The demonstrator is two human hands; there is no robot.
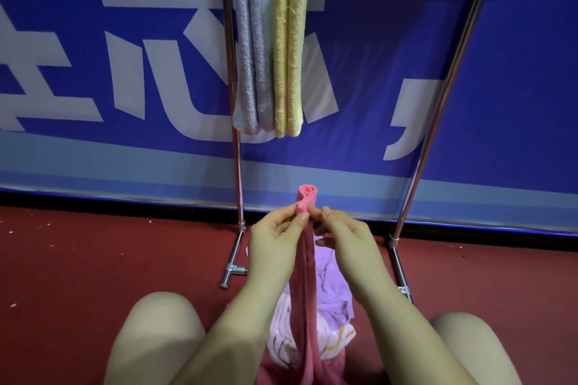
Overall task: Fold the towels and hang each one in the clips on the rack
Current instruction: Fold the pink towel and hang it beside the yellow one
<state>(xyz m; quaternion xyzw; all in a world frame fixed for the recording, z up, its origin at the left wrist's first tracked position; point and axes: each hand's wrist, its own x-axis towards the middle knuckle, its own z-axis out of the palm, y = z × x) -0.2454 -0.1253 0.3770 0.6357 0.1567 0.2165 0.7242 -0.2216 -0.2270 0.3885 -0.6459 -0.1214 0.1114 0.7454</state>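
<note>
Nearest, a heap of lilac and white patterned cloths point(316, 331) lies on the red floor point(78, 259) between the person's knees. Above it the long folded pink terry towel point(305, 259) hangs limp and light; being soft, it likely handles best pinched near its top fold. There the left hand point(275, 234) and right hand point(341, 231) both pinch it. Beyond, a folded grey towel point(253, 47) and a folded yellow towel point(289, 47) hang from the chrome rack point(233, 109).
</note>
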